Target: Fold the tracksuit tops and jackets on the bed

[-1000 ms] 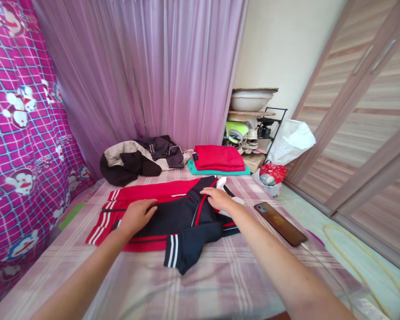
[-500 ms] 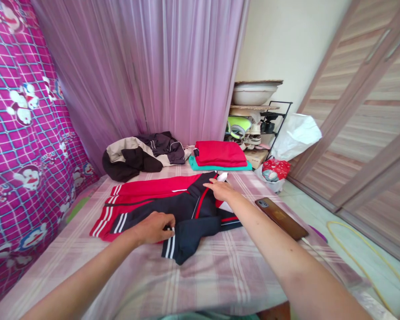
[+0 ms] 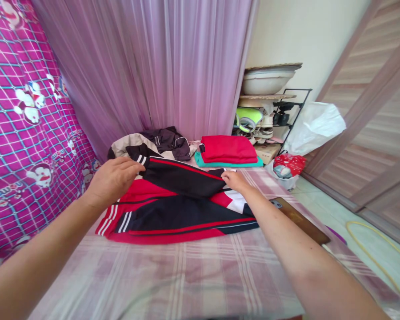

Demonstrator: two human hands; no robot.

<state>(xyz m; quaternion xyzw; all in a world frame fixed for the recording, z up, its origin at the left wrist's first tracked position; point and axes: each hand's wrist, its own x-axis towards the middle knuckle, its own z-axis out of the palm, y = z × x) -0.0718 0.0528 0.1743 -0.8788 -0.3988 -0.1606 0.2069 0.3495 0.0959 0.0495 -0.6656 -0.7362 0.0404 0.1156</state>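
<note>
A navy and red jacket with white-striped trim lies spread across the plaid bedsheet. One navy sleeve with a red stripe is lifted and stretched between my hands over the jacket's far side. My left hand is closed on the striped cuff end. At the shoulder end, my right hand pinches the cloth near the collar. The other navy sleeve lies flat along the near side, its striped cuff beside the red hem. White lining shows at the neck, just left of my right wrist.
Behind the jacket lie a rumpled dark and beige garment and a folded red garment on a teal one. A brown phone with a cable rests by my right forearm. A shoe rack and bags stand beyond the bed.
My left hand has moved left and away from me, carrying the sleeve's cuff across the jacket. My right hand has closed on the shoulder cloth. The view has shifted slightly.
</note>
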